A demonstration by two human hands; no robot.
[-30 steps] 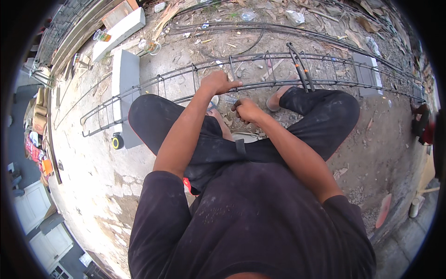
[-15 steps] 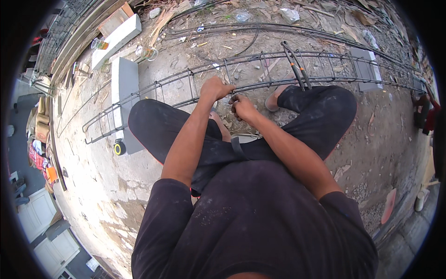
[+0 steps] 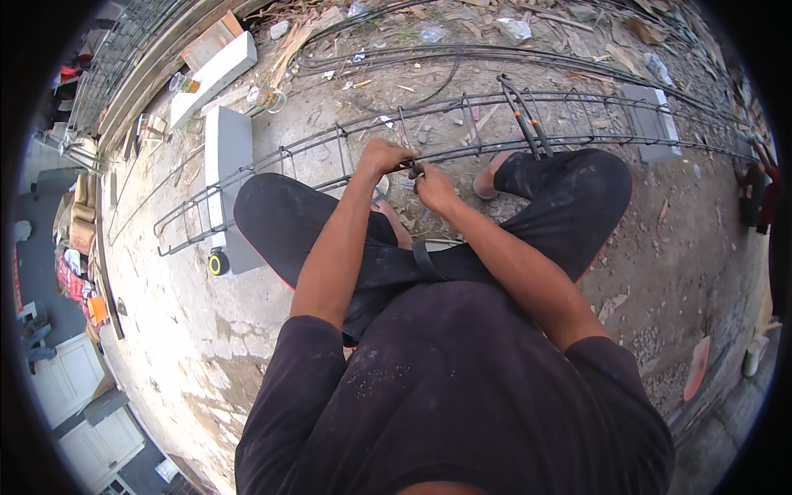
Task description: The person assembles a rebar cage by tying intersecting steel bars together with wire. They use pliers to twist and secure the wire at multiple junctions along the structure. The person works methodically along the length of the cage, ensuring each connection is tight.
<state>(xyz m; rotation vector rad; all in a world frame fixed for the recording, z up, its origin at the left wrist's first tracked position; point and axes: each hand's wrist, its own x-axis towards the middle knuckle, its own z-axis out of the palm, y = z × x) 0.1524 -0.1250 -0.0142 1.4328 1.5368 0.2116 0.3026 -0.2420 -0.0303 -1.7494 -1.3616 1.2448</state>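
A long rebar cage of thin dark bars and square stirrups lies across in front of my bent knees. My left hand is closed at its near bar, with thumb and fingers around the steel at a stirrup. Just right of it and slightly lower, my right hand is pinched together, fingertips at the same bar; whatever they hold is too small to tell. Pincers with dark, orange-marked handles lean across the cage to the right, their handle ends near my right knee.
Grey-white blocks support the cage at left and right. A yellow-black tape measure lies by the left block. Glass cups stand beyond it. Loose long bars and rubble lie farther off. Another person's legs show at far right.
My right hand has risen slightly toward the bar and sits closer to my left hand. The left hand stays at the same bar. The view has shifted slightly.
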